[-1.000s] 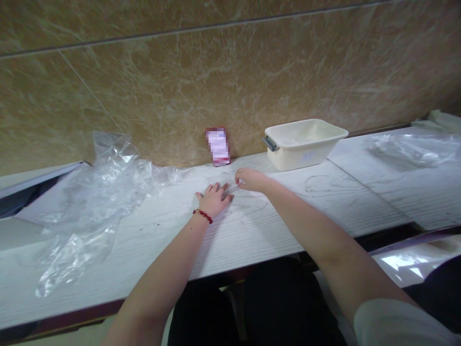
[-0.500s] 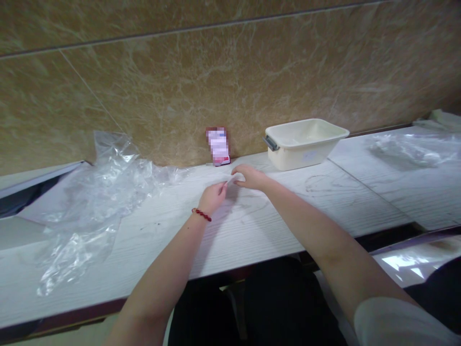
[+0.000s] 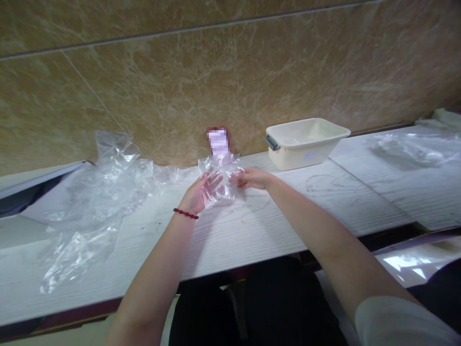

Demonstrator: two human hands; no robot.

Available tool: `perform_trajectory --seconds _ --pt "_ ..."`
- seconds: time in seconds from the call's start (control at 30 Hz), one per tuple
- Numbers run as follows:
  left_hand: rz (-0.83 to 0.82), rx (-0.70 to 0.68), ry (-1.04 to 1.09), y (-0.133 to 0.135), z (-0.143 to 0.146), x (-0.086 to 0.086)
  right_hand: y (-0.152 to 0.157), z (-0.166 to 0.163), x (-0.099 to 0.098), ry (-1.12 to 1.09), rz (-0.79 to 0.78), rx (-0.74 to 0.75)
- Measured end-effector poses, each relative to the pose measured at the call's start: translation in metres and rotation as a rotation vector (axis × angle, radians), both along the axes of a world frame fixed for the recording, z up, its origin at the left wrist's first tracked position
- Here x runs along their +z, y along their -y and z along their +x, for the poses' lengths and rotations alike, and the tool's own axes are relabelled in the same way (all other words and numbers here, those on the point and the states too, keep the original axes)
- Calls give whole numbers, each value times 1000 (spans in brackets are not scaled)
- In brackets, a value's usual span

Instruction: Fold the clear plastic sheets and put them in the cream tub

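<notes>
A small clear plastic bag (image 3: 221,180) is spread between my two hands, above the pale wood-grain table. My left hand (image 3: 197,193) grips its left side, with the thumb in front and the fingers showing through the film behind. On the right edge, my right hand (image 3: 254,179) pinches the bag between thumb and fingers. Nothing can be made out inside the bag. Just behind it a phone (image 3: 218,139) leans against the wall, its lower part covered by the film.
A cream plastic tub (image 3: 302,156) with a grey handle stands right of my hands by the marbled wall. Crumpled clear bags (image 3: 104,197) lie at the left, partly over an open box (image 3: 21,230). More clear plastic (image 3: 418,146) rests at the far right.
My hands have moved apart, the left one going left. The bag, earlier seen as a thin pale strip between my fingers, is now spread flat toward me.
</notes>
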State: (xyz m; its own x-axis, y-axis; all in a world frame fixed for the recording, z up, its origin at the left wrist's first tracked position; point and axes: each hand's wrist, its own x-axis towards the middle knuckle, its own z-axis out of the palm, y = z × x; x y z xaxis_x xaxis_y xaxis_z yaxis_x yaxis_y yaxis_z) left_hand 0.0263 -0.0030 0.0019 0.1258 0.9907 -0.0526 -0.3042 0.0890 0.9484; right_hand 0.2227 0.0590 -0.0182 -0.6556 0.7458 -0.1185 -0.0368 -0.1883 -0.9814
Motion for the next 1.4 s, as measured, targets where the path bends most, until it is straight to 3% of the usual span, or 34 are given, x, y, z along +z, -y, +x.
perform_trajectory --seconds 0.13,0.5,0.77,1.0,1.2,1.4 --pt "-32 -8 43 -4 -4 -5 2 -8 -4 -11 -60 -6" --pt "-145 -172 24 -11 -19 -18 0 -9 -6 36 33 -177" --pt "-121 -134 -57 -12 -28 -17 -1 -8 -5 27 46 -213" --pt "-254 -144 15 -12 -26 -15 0 -11 -5 91 59 -211" --pt "-157 -171 -109 -11 -21 -21 2 -9 2 -12 -34 -162" --pt "-37 -78 -291 -16 -22 -29 1 -2 3 -1 -39 -62"
